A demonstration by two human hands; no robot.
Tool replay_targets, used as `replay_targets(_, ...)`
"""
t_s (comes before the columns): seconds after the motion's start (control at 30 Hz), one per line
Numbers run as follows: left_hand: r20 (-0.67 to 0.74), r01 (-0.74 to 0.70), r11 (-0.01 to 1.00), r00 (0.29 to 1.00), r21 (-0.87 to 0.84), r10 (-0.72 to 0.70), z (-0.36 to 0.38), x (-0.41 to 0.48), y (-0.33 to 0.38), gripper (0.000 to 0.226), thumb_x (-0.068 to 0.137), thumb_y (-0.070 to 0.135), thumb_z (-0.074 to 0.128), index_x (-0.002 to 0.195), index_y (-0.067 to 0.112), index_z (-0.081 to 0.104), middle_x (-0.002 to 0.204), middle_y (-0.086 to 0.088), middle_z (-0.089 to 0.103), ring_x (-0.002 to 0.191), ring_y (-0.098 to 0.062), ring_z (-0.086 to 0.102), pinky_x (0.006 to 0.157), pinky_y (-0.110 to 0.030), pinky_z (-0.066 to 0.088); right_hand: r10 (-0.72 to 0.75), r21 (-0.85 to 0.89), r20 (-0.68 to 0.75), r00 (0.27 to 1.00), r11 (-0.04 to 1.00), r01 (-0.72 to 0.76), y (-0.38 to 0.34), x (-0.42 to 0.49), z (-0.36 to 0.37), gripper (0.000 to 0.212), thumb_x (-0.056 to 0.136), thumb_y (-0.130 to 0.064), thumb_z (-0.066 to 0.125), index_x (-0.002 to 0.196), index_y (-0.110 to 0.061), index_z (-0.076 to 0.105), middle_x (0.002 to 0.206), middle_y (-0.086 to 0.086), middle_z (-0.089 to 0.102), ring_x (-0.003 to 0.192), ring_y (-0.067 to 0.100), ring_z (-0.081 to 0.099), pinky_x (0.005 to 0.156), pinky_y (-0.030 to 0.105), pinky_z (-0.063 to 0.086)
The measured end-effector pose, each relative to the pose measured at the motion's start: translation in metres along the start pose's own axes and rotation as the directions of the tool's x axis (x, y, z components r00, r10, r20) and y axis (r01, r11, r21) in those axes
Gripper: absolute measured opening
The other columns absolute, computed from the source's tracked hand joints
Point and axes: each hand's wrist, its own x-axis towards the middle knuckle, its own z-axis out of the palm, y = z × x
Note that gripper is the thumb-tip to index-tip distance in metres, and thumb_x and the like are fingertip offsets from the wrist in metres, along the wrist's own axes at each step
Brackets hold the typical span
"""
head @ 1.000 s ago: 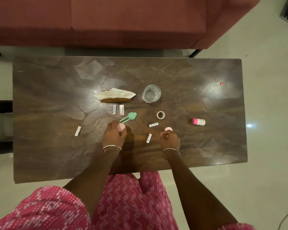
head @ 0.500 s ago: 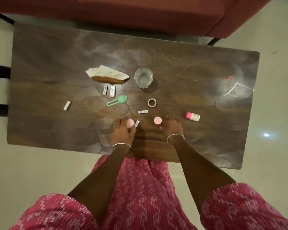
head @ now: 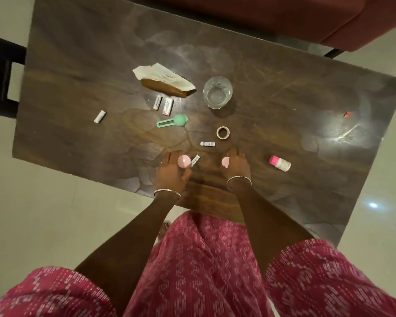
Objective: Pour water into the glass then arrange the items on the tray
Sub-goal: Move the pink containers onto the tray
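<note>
- Left hand [head: 170, 173] near front edge of table [head: 78, 72], fingers curled loosely around a pink disc [head: 183, 161]; thumb side touching it, not clear whether lifted or flat on the wood.
- Right hand [head: 238, 165] also near front edge, fingers lying over a second pink disc [head: 225, 161], half of it hidden; closed grip or mere cover, cannot tell.
- Small white strip [head: 195, 160] just beside left-hand disc, touching or nearly so; easy to drag along by accident.
- Glass [head: 217, 92] upright toward table's middle, clear; water level hard to read from above, bottom looks faintly wet.
- No tray and no water vessel in view; looks like a gathering step ahead of arranging.
- Best practice, by judgement: pinch each disc at its rim, lift straight up instead of sliding, keep strip clear.
- Other loose bits spread well apart: green scoop [head: 173, 121], tape ring [head: 223, 132], white tube [head: 207, 144] near the middle, pink-capped bottle [head: 280, 163] toward right edge, lying on its side, may roll.
- Napkin stack [head: 164, 75] on brown holder behind two sachets [head: 162, 104]; lone packet [head: 100, 116] toward left edge.
- Sensible to collect nearest pieces first, reach past glass with care.
</note>
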Motion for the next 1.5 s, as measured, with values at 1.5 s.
replay_targets(1.5,-0.437,0.146,0.884,0.826,-0.445,-0.356,-0.306,-0.073,-0.448,0.036,0.079,0.033,0.073,0.109,0.022,0.058,0.095,-0.004,0.070,0.084,-0.026,0.068,0.071,-0.034,0.052,-0.483,0.012,-0.236,0.844,0.867,0.499,-0.534,-0.208,0.160,0.032,0.075,-0.009,0.071,0.107,-0.006,0.067,0.106,0.014,0.067,0.101,0.031,0.061,0.086,0.035,0.047)
